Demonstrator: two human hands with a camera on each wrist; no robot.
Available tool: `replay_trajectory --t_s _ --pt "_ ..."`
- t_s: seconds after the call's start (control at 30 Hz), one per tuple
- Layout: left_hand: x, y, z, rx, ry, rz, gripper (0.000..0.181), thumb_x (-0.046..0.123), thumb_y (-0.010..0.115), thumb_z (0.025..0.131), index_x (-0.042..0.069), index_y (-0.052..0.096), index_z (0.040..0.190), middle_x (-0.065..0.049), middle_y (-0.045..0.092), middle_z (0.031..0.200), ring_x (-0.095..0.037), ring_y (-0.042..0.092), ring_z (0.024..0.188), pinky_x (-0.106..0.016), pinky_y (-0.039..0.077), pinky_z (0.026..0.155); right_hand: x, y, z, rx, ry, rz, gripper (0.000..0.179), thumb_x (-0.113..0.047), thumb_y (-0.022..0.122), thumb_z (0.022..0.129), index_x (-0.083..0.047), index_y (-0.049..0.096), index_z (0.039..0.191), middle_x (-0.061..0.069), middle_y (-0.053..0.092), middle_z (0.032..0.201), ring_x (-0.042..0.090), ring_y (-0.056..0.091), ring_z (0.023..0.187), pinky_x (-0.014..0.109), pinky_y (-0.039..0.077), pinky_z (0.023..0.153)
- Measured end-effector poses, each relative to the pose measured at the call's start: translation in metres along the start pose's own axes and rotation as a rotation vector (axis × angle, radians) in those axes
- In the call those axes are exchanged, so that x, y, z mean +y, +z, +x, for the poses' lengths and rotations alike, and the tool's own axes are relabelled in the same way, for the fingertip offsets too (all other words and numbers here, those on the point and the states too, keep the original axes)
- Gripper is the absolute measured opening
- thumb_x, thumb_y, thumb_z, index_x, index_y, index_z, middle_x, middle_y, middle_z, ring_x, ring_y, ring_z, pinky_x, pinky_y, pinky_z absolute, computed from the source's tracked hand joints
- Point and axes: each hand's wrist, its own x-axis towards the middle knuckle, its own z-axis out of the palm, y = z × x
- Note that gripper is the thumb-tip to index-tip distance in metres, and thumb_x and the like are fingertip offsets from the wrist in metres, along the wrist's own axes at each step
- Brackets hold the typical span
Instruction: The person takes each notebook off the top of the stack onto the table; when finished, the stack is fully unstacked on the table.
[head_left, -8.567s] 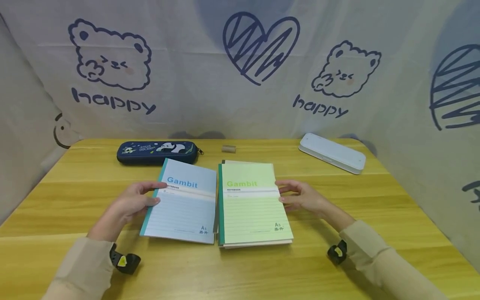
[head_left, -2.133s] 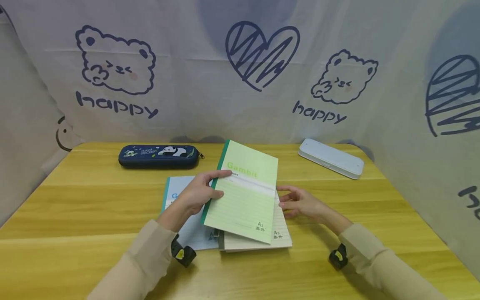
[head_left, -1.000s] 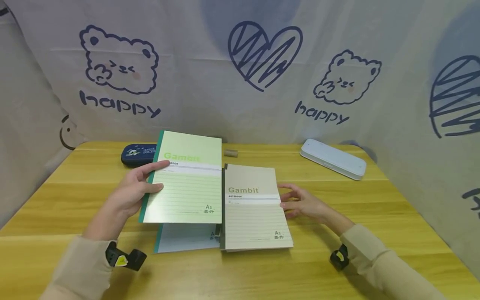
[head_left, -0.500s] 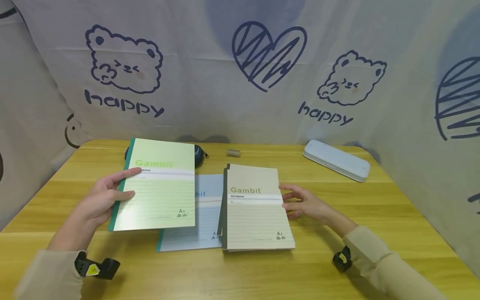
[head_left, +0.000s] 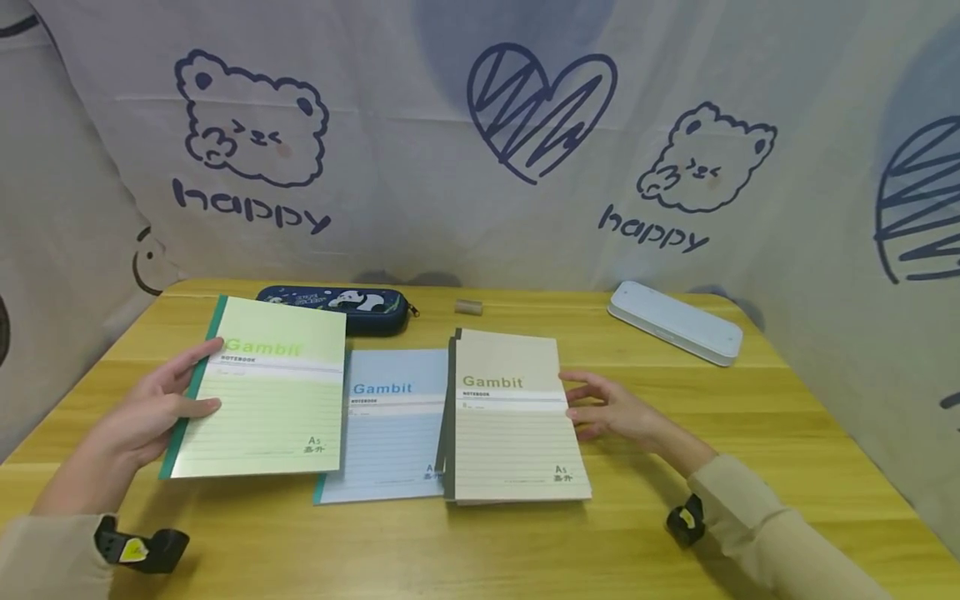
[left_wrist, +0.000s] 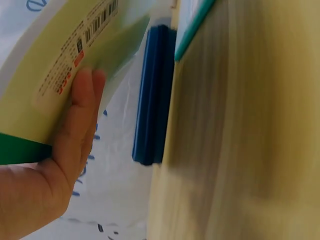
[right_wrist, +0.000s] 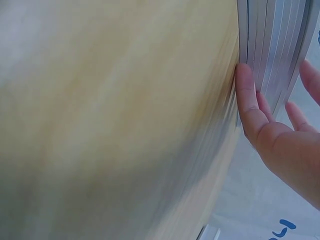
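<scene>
My left hand (head_left: 153, 417) grips a green notebook (head_left: 270, 408) by its teal spine, thumb on the front cover. In the left wrist view, the fingers (left_wrist: 75, 125) lie flat against its back cover, beside a barcode. The notebook is held over the left side of the table, its right edge overlapping a blue notebook (head_left: 397, 433). My right hand (head_left: 611, 408) rests its relaxed fingers against the right edge of a notebook stack topped by a beige one (head_left: 517, 442). The right wrist view shows the layered edges of that stack (right_wrist: 270, 45) at the fingertips.
A dark blue panda pencil case (head_left: 378, 321) lies behind the green notebook. At the back stand a small brown cylinder (head_left: 469, 307) and a white pencil box (head_left: 675, 325). A printed cloth (head_left: 420, 208) hangs behind the wooden table (head_left: 390, 550).
My left hand has carried the green notebook off the stack to the left and lower, uncovering the beige notebook, then more of the blue one. My right hand has stayed at the stack's edge.
</scene>
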Motion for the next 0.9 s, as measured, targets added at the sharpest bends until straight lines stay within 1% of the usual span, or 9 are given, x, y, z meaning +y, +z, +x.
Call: replay_trajectory --t_s 0.13,0.23,0.4,0.53,0.67,0.73,0.9 --pt "-0.003 -0.010 -0.001 0.007 -0.041 0.083 0.084 -0.013 0.049 0.082 0.017 0.002 0.144 -0.020 0.014 0.131 -0.005 0.052 0.082 -0.027 0.050 0.063 0.000 0.000 0.000 0.000 0.000 -0.001 0.065 -0.008 0.059 0.086 0.000 0.023 0.138 0.027 0.035 0.121 0.025 0.057 0.088 0.043 0.049 0.077" --pt "-0.005 -0.016 0.000 0.008 -0.072 0.175 0.083 -0.012 0.048 0.083 0.014 -0.002 0.144 -0.026 0.008 0.134 -0.003 0.051 0.082 -0.028 0.050 0.065 0.000 0.000 0.000 0.003 -0.001 -0.003 0.064 -0.008 0.059 0.086 0.000 0.023 0.138 0.027 0.035 0.121 0.025 0.057 0.088 0.042 0.049 0.077" --pt "-0.006 -0.021 0.002 -0.026 -0.097 0.263 0.079 -0.010 0.046 0.085 0.007 -0.005 0.142 -0.031 0.004 0.137 -0.002 0.048 0.084 -0.029 0.049 0.068 -0.002 0.000 0.000 0.006 0.002 0.007 0.064 -0.007 0.059 0.085 0.001 0.023 0.138 0.026 0.035 0.121 0.024 0.057 0.088 0.042 0.050 0.076" --pt "-0.006 -0.023 0.004 -0.069 -0.109 0.274 0.078 -0.008 0.046 0.086 0.005 -0.007 0.142 -0.032 0.003 0.137 -0.006 0.049 0.085 -0.030 0.049 0.067 -0.003 0.000 -0.001 0.008 0.005 0.015 0.065 -0.007 0.059 0.085 0.001 0.023 0.138 0.026 0.035 0.121 0.024 0.057 0.088 0.042 0.050 0.076" --pt "-0.006 -0.025 0.005 -0.105 -0.127 0.283 0.080 -0.008 0.047 0.085 0.005 -0.008 0.141 -0.033 -0.003 0.138 -0.011 0.048 0.087 -0.032 0.048 0.066 -0.002 0.000 -0.001 0.011 0.002 0.010 0.064 -0.007 0.060 0.085 0.001 0.024 0.138 0.026 0.036 0.120 0.024 0.057 0.088 0.043 0.049 0.076" --pt "-0.006 -0.026 0.006 -0.115 -0.135 0.292 0.081 -0.009 0.047 0.084 0.006 -0.009 0.141 -0.034 -0.005 0.138 -0.013 0.048 0.087 -0.032 0.048 0.066 -0.001 0.000 -0.001 0.012 0.000 0.006 0.064 -0.006 0.059 0.085 0.001 0.024 0.138 0.027 0.036 0.120 0.024 0.057 0.087 0.043 0.050 0.076" --pt "-0.005 -0.027 0.008 -0.135 -0.139 0.294 0.084 -0.010 0.046 0.084 0.008 -0.013 0.140 -0.035 -0.006 0.137 -0.019 0.052 0.085 -0.035 0.049 0.066 -0.002 0.001 -0.001 0.016 0.003 0.003 0.063 -0.006 0.059 0.085 0.001 0.025 0.138 0.026 0.037 0.120 0.024 0.057 0.087 0.042 0.050 0.075"
